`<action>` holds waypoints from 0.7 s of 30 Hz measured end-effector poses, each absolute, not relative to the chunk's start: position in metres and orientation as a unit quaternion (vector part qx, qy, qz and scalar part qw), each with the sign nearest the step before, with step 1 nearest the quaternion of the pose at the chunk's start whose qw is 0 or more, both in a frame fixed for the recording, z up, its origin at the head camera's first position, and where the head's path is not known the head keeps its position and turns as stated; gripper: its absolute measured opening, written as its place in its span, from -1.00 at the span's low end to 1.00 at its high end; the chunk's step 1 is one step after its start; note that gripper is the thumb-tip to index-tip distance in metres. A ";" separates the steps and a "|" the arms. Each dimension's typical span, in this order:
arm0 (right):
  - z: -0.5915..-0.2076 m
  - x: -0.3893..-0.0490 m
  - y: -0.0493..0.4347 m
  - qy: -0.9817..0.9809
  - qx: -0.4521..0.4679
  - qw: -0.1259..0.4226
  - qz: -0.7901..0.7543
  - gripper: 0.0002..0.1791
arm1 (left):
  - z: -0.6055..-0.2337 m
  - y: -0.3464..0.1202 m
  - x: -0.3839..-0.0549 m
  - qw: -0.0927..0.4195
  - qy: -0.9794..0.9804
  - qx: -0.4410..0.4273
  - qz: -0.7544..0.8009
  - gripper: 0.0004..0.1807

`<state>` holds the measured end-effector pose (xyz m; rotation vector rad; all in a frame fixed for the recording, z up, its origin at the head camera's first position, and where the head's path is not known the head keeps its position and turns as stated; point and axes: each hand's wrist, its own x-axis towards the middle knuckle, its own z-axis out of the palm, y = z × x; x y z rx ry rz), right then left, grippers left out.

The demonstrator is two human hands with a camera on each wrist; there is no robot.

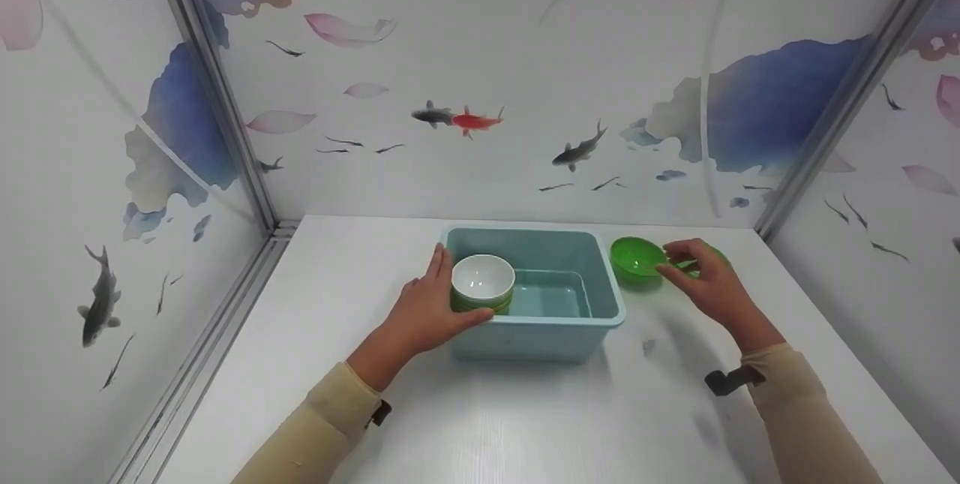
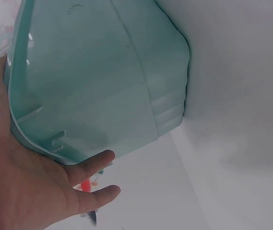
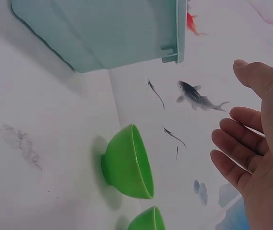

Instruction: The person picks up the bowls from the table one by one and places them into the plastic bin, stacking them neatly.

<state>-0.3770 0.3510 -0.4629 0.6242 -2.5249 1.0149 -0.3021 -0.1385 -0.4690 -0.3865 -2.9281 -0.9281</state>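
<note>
A pale teal, rectangular plastic tub (image 1: 540, 341) is standing toward the far edge of the white worktop (image 1: 487, 424). The left hand (image 1: 424, 311) is resting on its near left corner, fingers lying nearly straight against the rim. In the tub's left end, a round, glossy white bowl (image 1: 484, 278) is sitting on nested green bowlware (image 1: 504, 305). Toward the worktop's far right corner, a round, glossy green bowl (image 1: 634, 263) and a second green bowl (image 3: 146, 221) are standing; the right hand (image 1: 705, 289) is hovering near both, fingers loosely bent, thumb apart, holding nothing.
</note>
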 end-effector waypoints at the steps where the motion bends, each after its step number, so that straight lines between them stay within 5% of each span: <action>1: -0.464 -0.377 0.352 -0.892 0.211 0.173 0.360 -0.55 | -0.469 -0.138 -0.302 0.022 -0.946 -0.124 -0.300 0.55; 21: -0.516 -0.400 0.401 -0.904 0.022 0.283 0.321 0.06 | -0.470 -0.138 -0.303 0.024 -0.947 -0.121 -0.298 0.54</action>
